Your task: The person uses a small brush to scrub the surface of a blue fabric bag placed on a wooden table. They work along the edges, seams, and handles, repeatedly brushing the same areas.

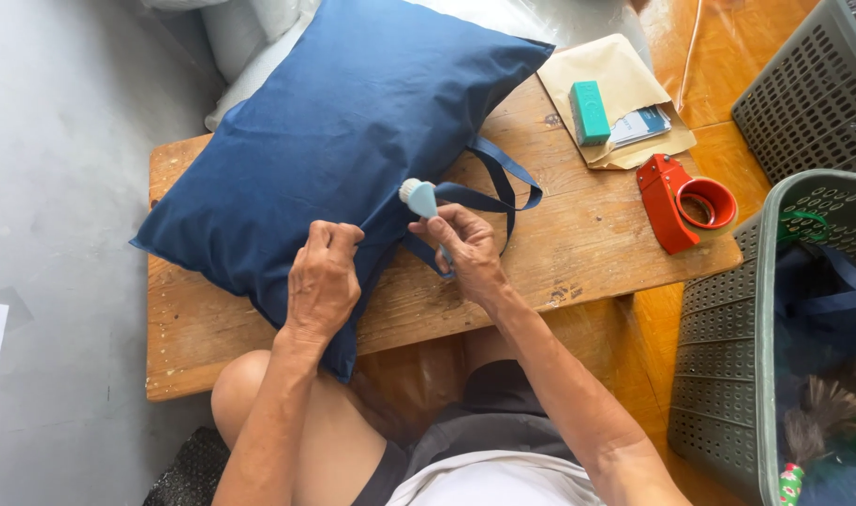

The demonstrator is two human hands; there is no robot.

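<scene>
Your right hand (465, 245) holds a small light-blue tool (420, 199), fingers closed round it, near the tabletop's (578, 253) front edge. Your left hand (323, 279) pinches the navy blue bag (334, 141), which covers the tabletop's left half.

I read this as a small home packing spot: a low, worn wooden tabletop (578, 253) on a grey floor (62, 187), a red tape dispenser (683, 201), a brown envelope (615, 80), and 2 grey baskets (728, 375) of goods.
</scene>
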